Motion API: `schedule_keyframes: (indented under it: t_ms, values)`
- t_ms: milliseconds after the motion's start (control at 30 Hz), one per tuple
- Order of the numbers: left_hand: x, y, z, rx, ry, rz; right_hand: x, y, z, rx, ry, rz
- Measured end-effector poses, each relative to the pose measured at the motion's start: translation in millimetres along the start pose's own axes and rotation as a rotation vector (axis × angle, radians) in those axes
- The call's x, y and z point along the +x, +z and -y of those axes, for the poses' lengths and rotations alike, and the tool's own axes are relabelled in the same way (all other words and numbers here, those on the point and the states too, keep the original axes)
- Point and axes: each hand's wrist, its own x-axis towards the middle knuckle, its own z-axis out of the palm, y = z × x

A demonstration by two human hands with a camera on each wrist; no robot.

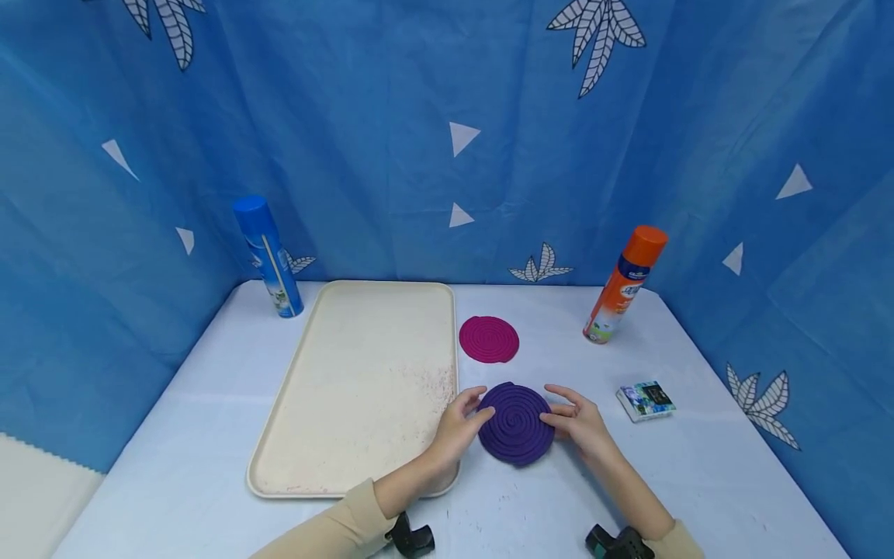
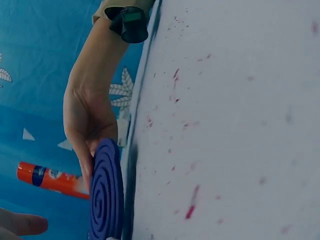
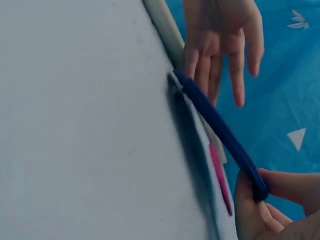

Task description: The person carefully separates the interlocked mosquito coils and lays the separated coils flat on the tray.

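Note:
A purple round coiled mat (image 1: 515, 424), wound in a flat spiral, is held close over the white table at the tray's right side. My right hand (image 1: 578, 425) pinches its edge between thumb and fingers; the right wrist view shows the mat (image 3: 220, 130) tilted, with its shadow below. On the mat's other side is my left hand (image 1: 457, 427), its fingers spread and fairly straight, thumb apart, tips right at the mat's edge. A similar magenta coiled mat (image 1: 489, 339) lies flat on the table behind.
A cream tray (image 1: 363, 373) with reddish specks lies to the left. At the back stand a blue spray can (image 1: 268, 256) and an orange spray can (image 1: 625, 284). A small patterned box (image 1: 646, 401) rests at the right. Blue cloth (image 1: 419, 140) encloses the table.

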Motion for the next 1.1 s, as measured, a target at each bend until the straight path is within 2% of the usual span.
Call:
schedule_keyframes:
  t_ms: [233,400,567,733,800,900,1033,1100]
  values:
    - [23.0,-31.7,-19.3,-0.018,0.08,-0.027,14.8,19.2,41.9,0.146,-0.052,-0.058]
    - [39.8,-55.5,-43.6,-0.138,0.123,-0.06,29.6,39.1,75.7,0.222,-0.051,-0.065]
    - [49.3,-75.4,-74.4,-0.242,0.19,-0.149,41.0,61.0,103.8,0.289,-0.13,0.009]
    - [52.0,-89.0,-91.6,-0.246,0.237,-0.193,45.9,82.3,117.2,0.334,-0.229,0.071]
    - [51.6,-92.7,-92.9,-0.221,0.238,-0.206,45.8,87.7,118.7,0.334,-0.256,0.081]
    - [50.4,-95.9,-90.7,-0.108,0.248,-0.226,45.5,92.3,117.2,0.328,-0.256,0.081]
    - [50.1,-95.7,-88.2,0.144,0.367,-0.24,47.2,94.6,115.6,0.331,-0.233,0.076]
    - [49.5,-93.8,-87.7,0.239,0.429,-0.237,48.1,95.9,115.7,0.335,-0.225,0.075]
